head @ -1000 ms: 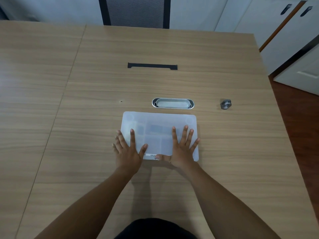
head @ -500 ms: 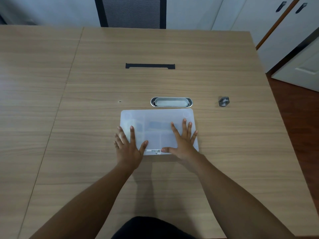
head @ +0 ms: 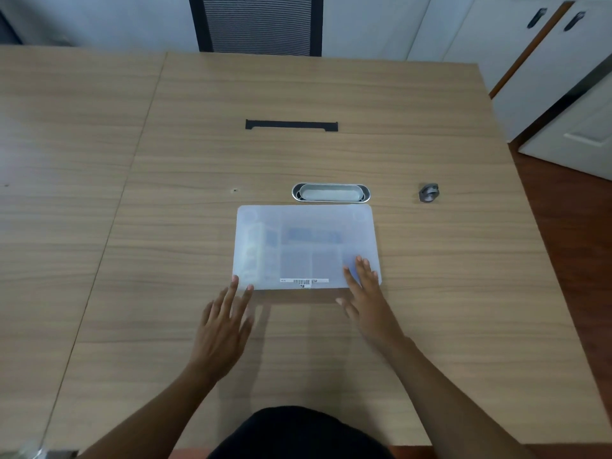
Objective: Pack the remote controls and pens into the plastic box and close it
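Plastic box (head: 306,246): lid on, lying flat on the wooden table (head: 430,260). Translucent, milky white, rectangular with rounded corners. Through the lid you can make out blurred grey and blue blocks in divided sections; what each one is cannot be told. A white barcode label (head: 304,281) runs along the edge nearest you.

Your left hand (head: 222,329) is open, fingers spread and extended, holding nothing. Its fingertips reach the box's near left corner; whether they touch it or hover cannot be told. Your right hand (head: 366,301) is also open and empty, fingers together, laid over the near right corner of the lid, thumb off the edge toward you. The box lies just ahead of both hands, between them.

Table surface: light wood-grain laminate, matte, with a seam left of your left hand. Beyond the box from your fingertips, just past its far edge, an oval metal grommet (head: 331,193). Ahead and right of your right hand, a small grey metallic object (head: 429,192).
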